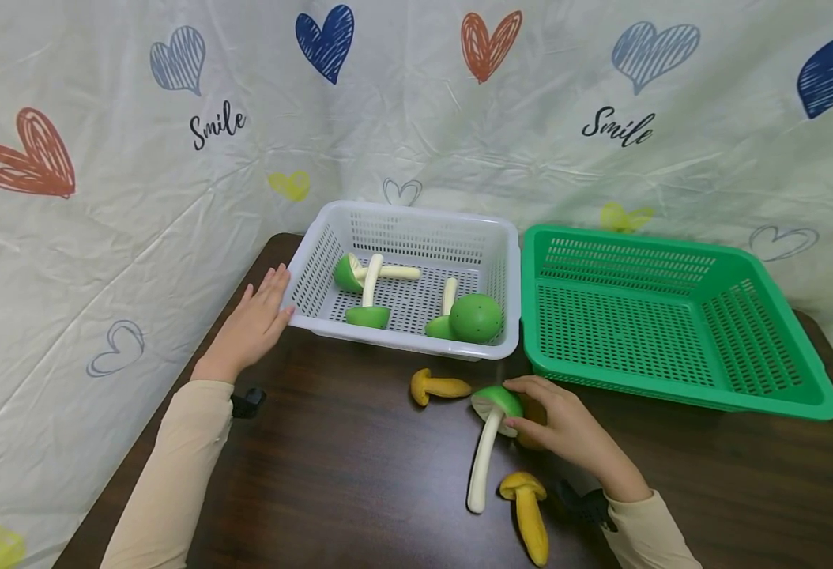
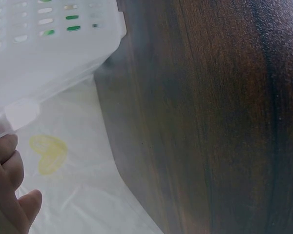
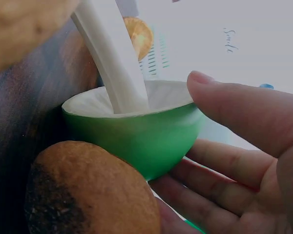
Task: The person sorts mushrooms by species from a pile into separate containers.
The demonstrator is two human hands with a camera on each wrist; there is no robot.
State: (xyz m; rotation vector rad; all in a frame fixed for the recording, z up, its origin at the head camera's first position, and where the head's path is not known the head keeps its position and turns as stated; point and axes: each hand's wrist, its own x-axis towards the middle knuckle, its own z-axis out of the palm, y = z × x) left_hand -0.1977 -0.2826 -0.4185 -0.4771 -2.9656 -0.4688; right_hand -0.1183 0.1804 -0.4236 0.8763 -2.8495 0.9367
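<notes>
My right hand (image 1: pixel 571 431) grips a green-capped toy mushroom (image 1: pixel 484 458) by its cap, thumb at the rim and fingers around the outside. In the right wrist view its white stem rises from the green cap (image 3: pixel 136 139). Close by is a brown cap (image 3: pixel 95 190), mostly behind the hand in the head view. Fingers extended, my left hand (image 1: pixel 251 328) rests against the left rim of the white basket (image 1: pixel 402 341). Several green-capped mushrooms lie inside that basket, one with a round, dotted cap (image 1: pixel 476 318).
A green basket (image 1: pixel 623 336) stands right of the white one. On the dark wooden table (image 1: pixel 331 466) lie a small yellow-brown mushroom (image 1: pixel 439 387) in front of the white basket and a yellow mushroom (image 1: pixel 529 518) near the right wrist. A heart-print cloth (image 1: pixel 416 111) hangs behind.
</notes>
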